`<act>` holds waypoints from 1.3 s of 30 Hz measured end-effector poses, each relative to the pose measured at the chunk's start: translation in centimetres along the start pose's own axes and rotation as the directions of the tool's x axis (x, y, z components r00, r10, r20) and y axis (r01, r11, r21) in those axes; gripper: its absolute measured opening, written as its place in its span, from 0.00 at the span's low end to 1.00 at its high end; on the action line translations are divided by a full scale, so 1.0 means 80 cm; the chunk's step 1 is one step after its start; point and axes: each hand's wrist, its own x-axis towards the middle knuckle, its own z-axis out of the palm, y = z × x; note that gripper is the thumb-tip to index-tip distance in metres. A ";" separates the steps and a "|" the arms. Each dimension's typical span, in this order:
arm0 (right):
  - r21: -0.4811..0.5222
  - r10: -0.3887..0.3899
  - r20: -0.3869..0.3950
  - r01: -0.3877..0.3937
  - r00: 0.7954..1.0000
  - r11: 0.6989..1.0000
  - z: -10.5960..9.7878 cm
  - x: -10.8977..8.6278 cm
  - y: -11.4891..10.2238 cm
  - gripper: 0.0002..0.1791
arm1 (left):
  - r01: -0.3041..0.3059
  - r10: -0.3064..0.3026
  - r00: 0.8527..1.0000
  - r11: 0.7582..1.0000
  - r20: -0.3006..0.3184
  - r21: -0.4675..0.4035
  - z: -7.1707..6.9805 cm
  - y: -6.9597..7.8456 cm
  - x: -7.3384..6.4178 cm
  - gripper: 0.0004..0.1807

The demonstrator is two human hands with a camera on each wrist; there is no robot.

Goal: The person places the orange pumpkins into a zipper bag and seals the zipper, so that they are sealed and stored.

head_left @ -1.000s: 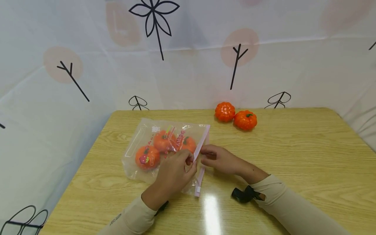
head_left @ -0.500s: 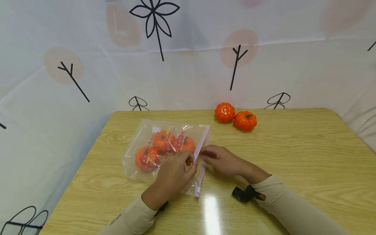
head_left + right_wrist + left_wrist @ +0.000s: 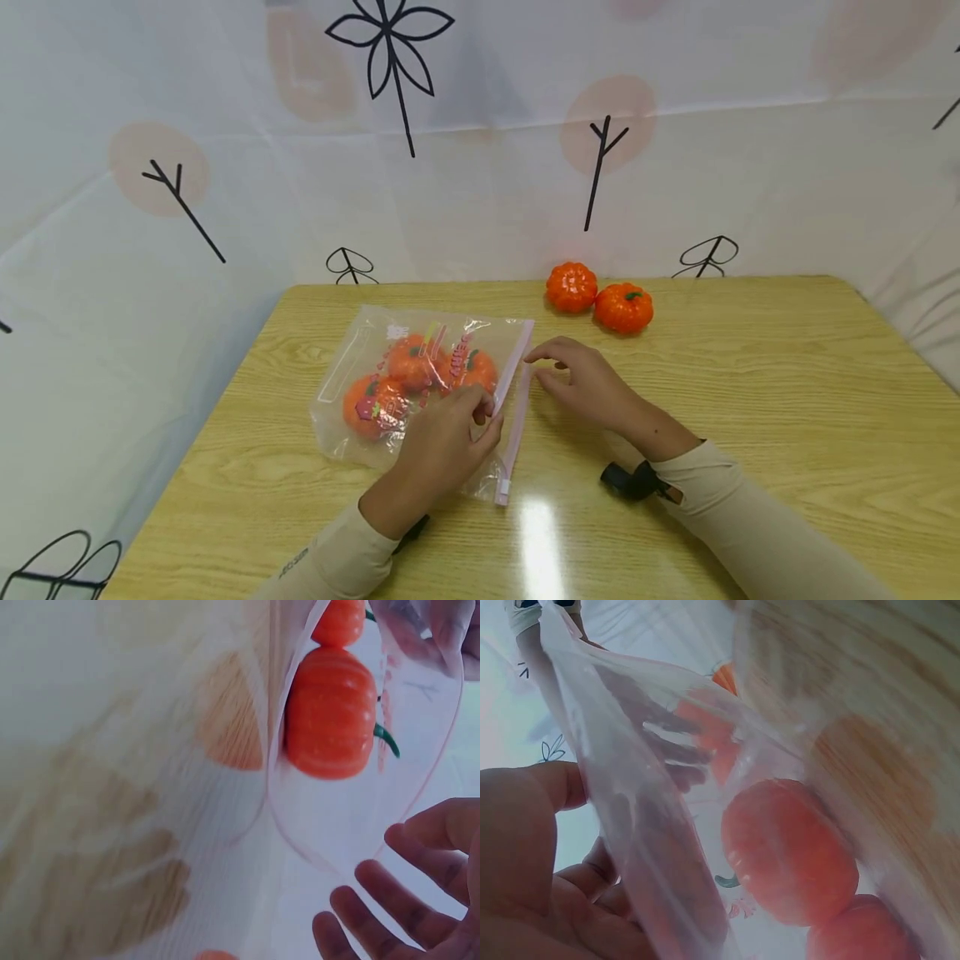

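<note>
A clear zip bag (image 3: 341, 425) with a pink zip edge and printed pictures lies on the table, its mouth parted and facing right. Inside sit several small orange toy pumpkins (image 3: 373, 407), one with a green stem in the right wrist view (image 3: 330, 716). My left hand (image 3: 446, 442) pinches the bag's upper lip between thumb and fingers; the thumb shows against the film in the left wrist view. Just right of the mouth is my right hand (image 3: 588, 387), fingers loosely bent and holding nothing. Whether its fingertips touch the pink edge I cannot tell.
Two more orange toy pumpkins (image 3: 572, 287) rest side by side near the back edge of the wooden table (image 3: 750, 375). A white cloth (image 3: 480, 192) with plant drawings hangs behind. The white zip slider (image 3: 504, 487) is at the bag's near corner.
My right hand has drawn back from the bag's mouth, a little to the right and away from me. My left hand keeps its pinch in the same place.
</note>
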 end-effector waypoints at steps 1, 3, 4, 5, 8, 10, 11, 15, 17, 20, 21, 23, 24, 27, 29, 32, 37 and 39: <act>-0.014 -0.007 -0.012 0.007 1.000 1.000 -0.001 0.001 0.001 0.13 | 0.001 -0.001 1.000 1.000 -0.002 -0.002 0.000 0.000 0.000 0.10; -0.037 -0.016 -0.031 0.015 0.999 0.999 -0.003 0.002 0.001 0.13 | 0.001 -0.001 1.000 1.000 -0.005 -0.004 -0.001 -0.001 0.000 0.10; -0.046 -0.022 -0.040 0.020 0.999 0.999 -0.004 0.002 0.002 0.13 | -0.001 0.001 1.000 1.000 -0.005 -0.006 0.000 -0.001 0.000 0.10; -0.051 -0.026 -0.048 0.024 0.998 0.998 -0.005 0.003 0.003 0.13 | -0.001 0.001 1.000 1.000 -0.005 -0.007 0.000 -0.002 0.000 0.10; -0.069 -0.026 -0.070 0.021 0.997 0.997 -0.006 0.005 0.005 0.13 | -0.005 0.005 1.000 1.000 -0.001 -0.001 0.001 -0.003 0.000 0.09; -0.081 -0.020 -0.085 0.013 0.996 0.997 -0.008 0.009 0.008 0.14 | -0.003 0.003 1.000 1.000 0.002 0.005 0.001 -0.005 0.000 0.09; -0.091 -0.016 -0.093 0.007 0.996 0.996 -0.008 0.011 0.009 0.14 | -0.001 0.001 1.000 1.000 0.001 0.008 0.000 -0.006 0.000 0.09; -0.176 -0.014 -0.110 -0.006 0.994 0.984 -0.015 0.025 0.017 0.16 | 0.004 -0.004 1.000 1.000 -0.004 0.012 0.000 -0.008 -0.001 0.09; -0.244 -0.023 -0.104 -0.003 0.994 0.970 -0.020 0.033 0.021 0.18 | 0.007 -0.007 1.000 1.000 -0.003 0.010 0.002 -0.009 -0.001 0.09; -0.370 -0.024 -0.086 -0.009 0.996 0.929 -0.028 0.043 0.028 0.21 | 0.012 -0.012 1.000 1.000 0.000 0.007 0.003 -0.008 -0.002 0.09; -0.411 -0.018 -0.079 -0.016 0.997 0.912 -0.031 0.047 0.030 0.22 | 0.014 -0.014 1.000 1.000 0.002 0.005 0.003 -0.007 -0.002 0.09; -0.488 -0.002 -0.063 -0.029 0.998 0.872 -0.035 0.053 0.034 0.25 | 0.016 -0.016 1.000 1.000 0.002 0.002 0.002 -0.006 -0.002 0.09; -0.516 0.005 -0.057 -0.034 0.998 0.856 -0.037 0.056 0.035 0.26 | 0.016 -0.016 1.000 1.000 0.003 -0.002 0.002 -0.005 -0.003 0.09; -0.569 0.025 -0.032 -0.039 0.999 0.821 -0.041 0.064 0.041 0.28 | 0.019 -0.019 1.000 1.000 0.018 -0.012 0.002 -0.006 -0.002 0.10; -0.588 0.041 -0.010 -0.040 0.999 0.808 -0.043 0.068 0.045 0.30 | 0.017 -0.017 1.000 1.000 0.023 -0.016 0.003 -0.007 -0.002 0.09; -0.617 0.072 0.015 -0.047 0.997 0.785 -0.046 0.076 0.049 0.32 | 0.012 -0.012 1.000 1.000 0.023 -0.023 0.004 -0.007 -0.002 0.09; -0.654 0.118 0.043 -0.061 0.992 0.754 -0.051 0.090 0.059 0.35 | 0.001 -0.001 1.000 1.000 0.015 -0.030 0.004 -0.007 -0.002 0.09; -0.660 0.134 0.056 -0.064 0.989 0.749 -0.051 0.094 0.063 0.36 | 0.000 0.001 1.000 0.999 0.017 -0.032 0.004 -0.006 -0.002 0.09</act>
